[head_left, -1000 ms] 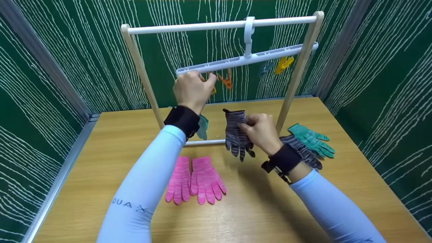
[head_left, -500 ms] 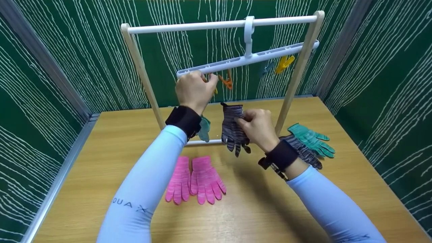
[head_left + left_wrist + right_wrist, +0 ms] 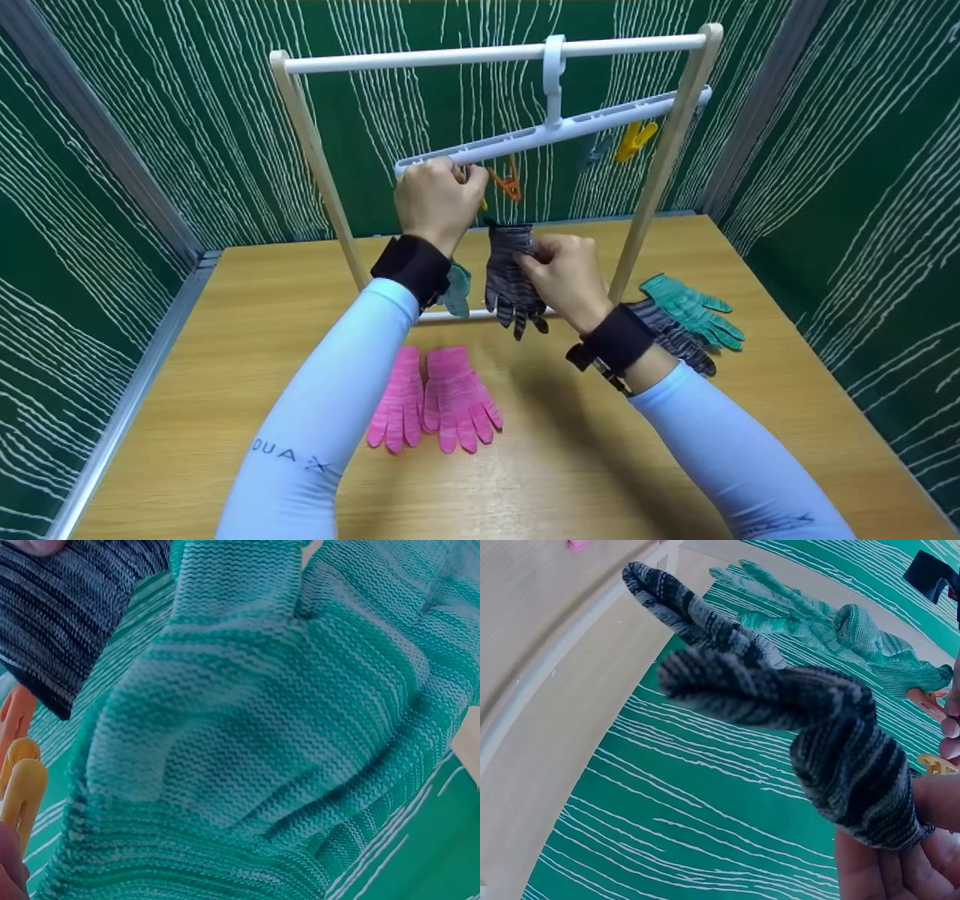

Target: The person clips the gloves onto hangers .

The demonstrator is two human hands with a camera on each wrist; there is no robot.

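Note:
My right hand [image 3: 566,274] pinches a black-and-grey striped knit glove [image 3: 510,270] near its cuff, the fingers hanging down. The glove's cuff points up towards my left hand [image 3: 439,199], which is at the left end of the white hanger [image 3: 551,129]. My left hand's curled fingers pinch a yellow clothespin [image 3: 26,795], mostly hidden behind the hand in the head view. A green knit glove [image 3: 247,705] hangs beside that hand, its cuff by an orange clip in the right wrist view. Another orange clothespin [image 3: 510,184] hangs just to the right.
The hanger hooks over a rack [image 3: 420,60] with wooden legs, tilting down to the left. A yellow clothespin [image 3: 636,142] and a blue one [image 3: 595,152] hang on its right half. Pink gloves [image 3: 457,397] lie in front; a green glove [image 3: 690,307] overlaps a grey striped glove [image 3: 675,337] at right.
My right hand has raised the striped glove and brought it left, closer to my left hand. The left hand has shifted slightly right, with the hanger swaying a little.

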